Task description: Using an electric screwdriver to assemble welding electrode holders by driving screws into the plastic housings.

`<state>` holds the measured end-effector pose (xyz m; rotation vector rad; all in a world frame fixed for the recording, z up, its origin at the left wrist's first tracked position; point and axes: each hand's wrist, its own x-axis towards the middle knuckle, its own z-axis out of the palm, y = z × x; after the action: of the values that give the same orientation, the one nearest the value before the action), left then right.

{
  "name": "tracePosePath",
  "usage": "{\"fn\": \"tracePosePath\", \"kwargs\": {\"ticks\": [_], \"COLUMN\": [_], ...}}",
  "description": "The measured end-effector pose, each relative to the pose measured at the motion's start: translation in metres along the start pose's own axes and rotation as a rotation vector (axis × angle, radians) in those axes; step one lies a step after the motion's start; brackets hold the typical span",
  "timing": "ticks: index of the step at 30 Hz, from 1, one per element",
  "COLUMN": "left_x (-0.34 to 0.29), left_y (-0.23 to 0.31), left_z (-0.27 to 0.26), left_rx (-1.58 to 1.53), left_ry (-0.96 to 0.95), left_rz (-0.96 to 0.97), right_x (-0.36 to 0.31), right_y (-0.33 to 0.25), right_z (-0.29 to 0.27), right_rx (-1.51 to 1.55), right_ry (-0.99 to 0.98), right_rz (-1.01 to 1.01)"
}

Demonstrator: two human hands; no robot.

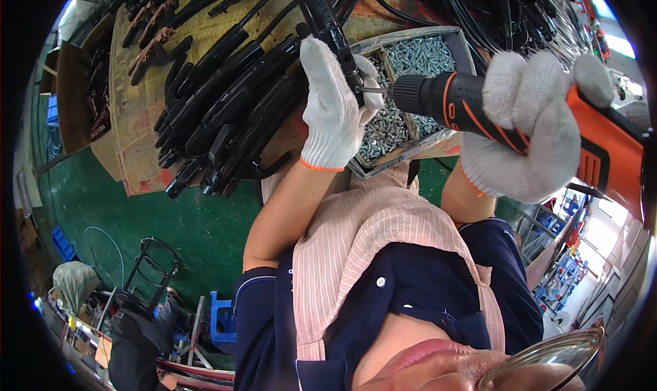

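Observation:
My left hand point(325, 114), in a white knit glove with an orange cuff, is closed around a long black handle point(318, 11) above the table. My right hand point(527, 127), gloved likewise, grips an orange and black power screwdriver point(602, 151). Its thin metal bit point(373, 90) points left and meets the side of the handle near my left fingers; the exact contact is partly hidden by the glove. Just behind and below the tool's nose sits a divided grey box point(467, 52) of small silvery screws point(421, 54).
Many similar black handles point(233, 110) lie piled on the worn yellow table point(126, 134), left of my hand. Copper-coloured clamp parts point(154, 32) are beyond them. Black cables point(472, 1) heap at the far right. A cardboard box point(72, 93) stands left; a blue stool point(222, 319) is on the green floor.

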<state>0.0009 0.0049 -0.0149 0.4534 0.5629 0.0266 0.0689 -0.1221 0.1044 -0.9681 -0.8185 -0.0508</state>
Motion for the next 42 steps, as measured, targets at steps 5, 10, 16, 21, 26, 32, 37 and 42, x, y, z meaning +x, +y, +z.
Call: {"fn": "tracePosePath", "kwargs": {"ticks": [5,10,16,21,26,32,37,42], "left_x": [0.000,-0.006,0.006,-0.003,-0.004,-0.002,0.000,-0.001], "left_y": [0.003,0.007,-0.002,0.001,-0.001,-0.002,-0.002,0.001], "left_z": [0.009,0.018,0.002,0.019,0.021,0.023,0.023,0.023], "left_rx": [0.034,0.063,-0.057,0.160,0.220,0.197,0.220,0.283], "left_ry": [0.086,0.146,0.052,-0.020,0.019,0.022,0.030,-0.004], "left_rz": [-0.026,0.106,0.019,0.230,0.279,0.293,0.300,0.278], "right_x": [0.007,0.004,0.005,0.006,-0.016,-0.017,-0.020,-0.024], "right_y": [0.011,0.021,0.003,-0.016,0.014,0.036,0.046,0.040], "right_z": [-0.001,0.005,-0.024,-0.054,-0.075,-0.082,-0.088,-0.124], "right_rx": [-0.028,-0.001,-0.067,-0.194,-0.204,-0.265,-0.245,-0.719], "right_ry": [-0.144,-0.200,-0.202,0.252,0.468,0.473,0.451,0.287], "right_rz": [-0.052,-0.104,-0.075,-0.157,-0.071,-0.117,-0.117,-0.280]}}
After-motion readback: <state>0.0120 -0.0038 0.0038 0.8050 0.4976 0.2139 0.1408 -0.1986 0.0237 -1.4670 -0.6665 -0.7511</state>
